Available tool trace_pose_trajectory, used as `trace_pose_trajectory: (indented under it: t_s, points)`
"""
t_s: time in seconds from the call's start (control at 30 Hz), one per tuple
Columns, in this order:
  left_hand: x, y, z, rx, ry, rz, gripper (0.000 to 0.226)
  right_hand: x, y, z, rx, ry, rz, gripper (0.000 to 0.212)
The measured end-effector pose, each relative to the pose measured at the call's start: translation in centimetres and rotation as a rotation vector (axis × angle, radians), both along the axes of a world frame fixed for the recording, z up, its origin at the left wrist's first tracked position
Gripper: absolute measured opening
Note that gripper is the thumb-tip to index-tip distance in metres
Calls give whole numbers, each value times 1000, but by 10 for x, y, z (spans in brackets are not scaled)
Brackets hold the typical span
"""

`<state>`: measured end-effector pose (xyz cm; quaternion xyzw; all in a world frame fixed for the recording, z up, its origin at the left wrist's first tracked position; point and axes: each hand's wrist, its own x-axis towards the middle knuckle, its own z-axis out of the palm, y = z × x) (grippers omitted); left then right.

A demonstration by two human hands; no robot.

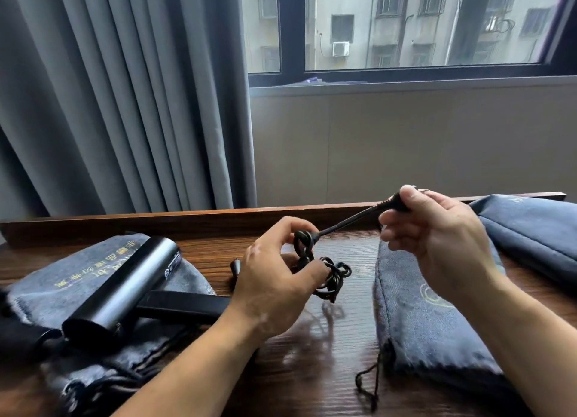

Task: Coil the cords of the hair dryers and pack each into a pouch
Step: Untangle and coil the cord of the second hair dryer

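A dark grey hair dryer (125, 288) lies on a grey pouch (78, 279) with gold lettering at the left of the wooden table (312, 354). Its black cord (331, 276) is bunched into loops above the table's middle. My left hand (274, 288) grips those loops. My right hand (437, 229) pinches the cord's plug end (396, 202), raised to the upper right, so a straight stretch of cord runs between both hands. A blue-grey drawstring pouch (427, 316) lies flat under my right arm.
Another blue pouch (530, 229), bulging, rests at the table's far right. A raised wooden rim (187, 218) runs along the table's back edge. Grey curtains (125, 88) hang behind at the left, a window (406, 26) at the right.
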<state>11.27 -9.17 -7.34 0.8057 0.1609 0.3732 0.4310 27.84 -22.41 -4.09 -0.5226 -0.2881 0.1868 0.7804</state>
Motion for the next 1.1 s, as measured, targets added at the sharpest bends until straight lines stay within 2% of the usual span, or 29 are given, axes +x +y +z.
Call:
trace_pose_trajectory:
  t_s: [0.17,0.27,0.4,0.47,0.53,0.67,0.83,0.87,0.93,1.0,1.03,1.1]
  points:
    - [0,-5,0,-105,-117,-31,30,16,4,-4,-137,83,-140,20]
    - [-5,7,-4,-260,-216,8,29,43,-9,1,-84,210,-289,21]
    - [-8,8,-5,-129,2,14,35,76,-25,-4,-79,268,-446,19]
    - [-8,8,-4,-165,30,-26,33,89,-29,-9,-131,235,-517,19]
    - [-9,8,-3,-182,57,-61,32,100,-34,-16,-307,135,-528,16]
    - [-9,5,-4,-220,103,-135,25,106,-37,-28,-907,-172,-424,12]
    - [-7,4,-8,-280,142,-206,34,89,-34,-23,-1217,-642,-522,12]
    - [-6,5,-9,-278,142,-207,33,84,-32,-21,-1174,-739,-561,13]
    - [-5,5,-11,-256,158,-234,34,65,-26,-14,-845,-895,-573,21]
    - [-5,4,-12,-231,173,-267,34,33,-19,-5,-506,-1051,-323,32]
    - [-5,4,-12,-226,174,-287,35,16,-14,-4,-471,-1146,-148,37]
    - [-7,3,-12,-237,158,-331,35,-9,-4,-7,-657,-1308,89,56]
